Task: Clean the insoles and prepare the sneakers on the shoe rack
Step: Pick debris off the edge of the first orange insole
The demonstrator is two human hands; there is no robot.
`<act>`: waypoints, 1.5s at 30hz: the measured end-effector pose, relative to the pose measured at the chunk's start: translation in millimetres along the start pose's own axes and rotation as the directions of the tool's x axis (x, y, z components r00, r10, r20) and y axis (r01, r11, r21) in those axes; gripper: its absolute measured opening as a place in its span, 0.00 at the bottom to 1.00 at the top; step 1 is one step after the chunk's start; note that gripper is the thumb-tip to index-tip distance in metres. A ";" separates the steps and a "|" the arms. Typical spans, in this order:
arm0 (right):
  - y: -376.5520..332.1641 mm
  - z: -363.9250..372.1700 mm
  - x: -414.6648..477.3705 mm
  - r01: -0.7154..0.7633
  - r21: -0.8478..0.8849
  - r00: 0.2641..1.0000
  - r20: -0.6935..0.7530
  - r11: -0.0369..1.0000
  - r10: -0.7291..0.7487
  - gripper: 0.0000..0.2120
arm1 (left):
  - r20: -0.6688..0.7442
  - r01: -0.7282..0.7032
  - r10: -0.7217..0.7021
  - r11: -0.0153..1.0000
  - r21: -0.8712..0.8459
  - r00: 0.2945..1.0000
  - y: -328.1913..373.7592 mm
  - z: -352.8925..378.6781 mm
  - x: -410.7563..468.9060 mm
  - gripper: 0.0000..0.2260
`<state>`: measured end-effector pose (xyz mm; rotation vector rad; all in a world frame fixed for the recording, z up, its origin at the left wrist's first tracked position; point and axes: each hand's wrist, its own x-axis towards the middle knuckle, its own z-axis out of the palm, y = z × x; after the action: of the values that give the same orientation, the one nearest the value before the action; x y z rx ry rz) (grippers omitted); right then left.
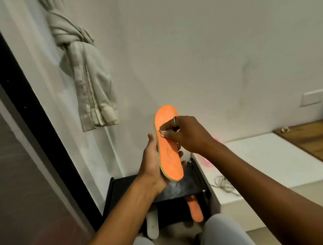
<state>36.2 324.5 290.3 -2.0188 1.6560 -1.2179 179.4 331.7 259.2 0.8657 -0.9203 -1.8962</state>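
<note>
Dim, warm indoor light, source not visible. Wall (208,41) above the right hand (185,135) evenly lit, grey-beige. Orange insole (168,143) in the left hand (152,167) glows oversaturated, edges soft. Right forearm dark, in shade. Wide-angle bending left of the hands. Slight blur overall; knees below the hands smeared.

Probably a home: knotted curtain (82,57), shoe rack (181,186), tiled floor (317,193)

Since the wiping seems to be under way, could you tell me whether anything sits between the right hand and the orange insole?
Only a small, pale wad, apparently cloth or tissue, pinched in the right hand and pressed on the orange insole. The left hand supports the insole from behind, above the black rack. Nothing else intervenes.
</note>
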 end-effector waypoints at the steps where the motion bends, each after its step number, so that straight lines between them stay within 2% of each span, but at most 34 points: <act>1: -11.6 -7.6 -4.4 0.031 -0.004 1.000 -0.008 1.000 -0.031 0.09 | 0.002 -0.014 0.014 1.000 -0.007 1.000 5.6 5.2 -10.5 0.32; 5: -56.0 -28.4 -28.6 0.143 -0.019 0.989 -0.034 0.990 -0.143 0.09 | 0.029 -0.070 0.071 0.997 -0.031 0.997 28.1 20.4 -51.9 0.29; 9: -98.2 -42.3 -61.6 0.185 -0.002 0.982 -0.045 0.983 -0.185 0.09 | 0.068 -0.164 0.170 0.983 -0.080 0.983 45.3 34.0 -85.8 0.28; 14: -142.3 -72.1 -95.4 0.236 0.013 0.962 0.139 0.972 -0.236 0.08 | 0.108 -0.270 0.283 0.955 -0.122 0.953 62.3 43.6 -110.3 0.28; 16: -147.0 -80.8 -99.2 0.230 0.056 0.960 0.153 0.971 -0.236 0.08 | 0.116 -0.283 0.295 0.953 -0.111 0.948 64.0 48.9 -119.3 0.29; 17: -146.8 -81.9 -98.7 0.234 0.069 0.965 0.109 0.970 -0.240 0.07 | 0.127 -0.279 0.290 0.955 -0.101 0.949 63.6 52.1 -123.1 0.29; 19: -143.8 -78.0 -95.2 0.288 -0.014 0.953 -0.089 0.957 -0.288 0.07 | 0.134 -0.266 0.273 0.961 -0.074 0.953 61.7 59.0 -129.0 0.28; 21: -140.1 -70.3 -91.9 0.322 -0.165 0.890 -0.284 0.932 -0.357 0.07 | 0.148 -0.248 0.255 0.967 -0.062 0.956 57.1 63.3 -130.5 0.27; 23: -140.0 -69.7 -91.4 0.310 -0.150 0.883 -0.321 0.939 -0.342 0.08 | 0.158 -0.244 0.252 0.967 -0.071 0.955 54.1 64.9 -129.7 0.27; 24: -142.9 -72.9 -93.3 0.287 -0.085 0.914 -0.275 0.954 -0.299 0.08 | 0.153 -0.249 0.259 0.965 -0.082 0.954 54.2 64.7 -129.6 0.28; 26: -150.4 -81.1 -99.1 0.230 0.068 0.971 -0.085 0.971 -0.224 0.07 | 0.124 -0.271 0.281 0.958 -0.096 0.952 58.0 62.9 -130.9 0.29; 29: -162.1 -90.6 -105.8 0.226 0.083 0.957 0.169 0.971 -0.237 0.06 | 0.097 -0.316 0.327 0.942 -0.112 0.940 66.1 58.9 -132.5 0.30; 32: -166.0 -94.3 -108.4 0.212 0.117 0.943 0.238 0.970 -0.234 0.06 | 0.095 -0.327 0.338 0.938 -0.115 0.936 70.0 58.4 -135.6 0.30; 34: -163.5 -90.5 -107.5 0.252 0.091 0.956 0.134 0.964 -0.262 0.06 | 0.106 -0.323 0.334 0.940 -0.110 0.937 70.5 60.3 -137.8 0.30; 36: -157.7 -80.9 -104.1 0.304 0.030 0.951 -0.071 0.952 -0.301 0.07 | 0.127 -0.308 0.321 0.945 -0.112 0.939 69.3 63.8 -140.6 0.30; 38: -151.6 -71.6 -99.3 0.316 -0.031 0.916 -0.251 0.948 -0.314 0.07 | 0.165 -0.291 0.303 0.952 -0.093 0.939 66.4 66.5 -141.6 0.29; 40: -149.5 -65.7 -97.2 0.316 -0.079 0.880 -0.349 0.945 -0.324 0.07 | 0.188 -0.281 0.292 0.956 -0.086 0.938 64.6 68.7 -144.4 0.29; 42: -152.6 -64.0 -99.3 0.324 -0.049 0.881 -0.348 0.945 -0.320 0.07 | 0.181 -0.293 0.307 0.951 -0.100 0.934 66.9 66.9 -143.9 0.29; 45: -167.0 -65.7 -109.6 0.323 0.108 0.941 -0.142 0.940 -0.307 0.07 | 0.118 -0.348 0.361 0.931 -0.113 0.925 77.8 58.9 -142.4 0.30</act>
<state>102.4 495.6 393.0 -2.2260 1.2930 -1.5420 218.8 443.8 384.4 0.4795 -0.9919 -1.6788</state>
